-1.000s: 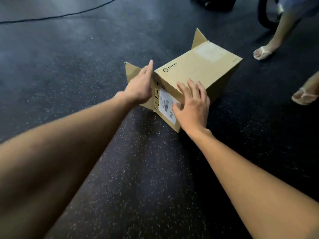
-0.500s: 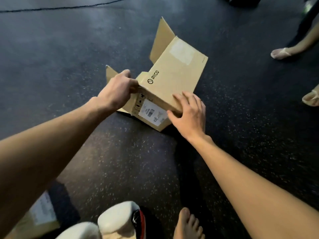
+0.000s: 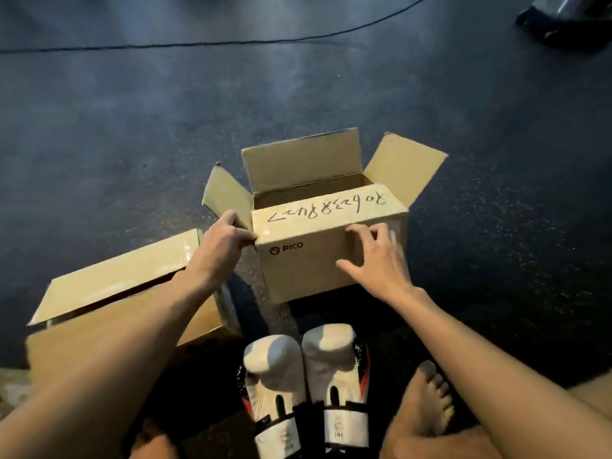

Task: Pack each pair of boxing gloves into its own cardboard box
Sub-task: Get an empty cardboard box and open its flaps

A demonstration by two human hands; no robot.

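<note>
Open cardboard box [image 3: 308, 260] sits upright on the dark speckled floor [image 3: 132, 127], PICO logo on the near wall, handwritten digits on the near flap, which is folded inward over the opening. Other three flaps stand up or splay out: rear one upright, left and right ones angled outward. Inside is mostly shadow, can't tell if anything is in it. Left hand [image 3: 222, 250] is at the near-left top corner, fingers curled and pinching the corner edge where flap meets wall. Right hand [image 3: 377, 260] lies against the near wall toward its right side, fingers spread and bent, fingertips touching the top edge, thumb stretched left across the cardboard; more a press than a closed grip. Pair of boxing gloves [image 3: 304, 389] lies on the floor just in front of the box, between the person's legs: white padding, black cuffs, red trim, side by side and touching, knuckle ends pointing toward the box, not in any box. Bare foot [image 3: 427, 399] just right of the gloves. Second cardboard box [image 3: 109, 313] on the left, near the first but apart from it, partly under the left forearm, top flap lying over it with a dark gap showing. Black cable [image 3: 198, 44] runs across the floor far back. Dark object [image 3: 569, 18] at top right corner, too blurred to identify.
</note>
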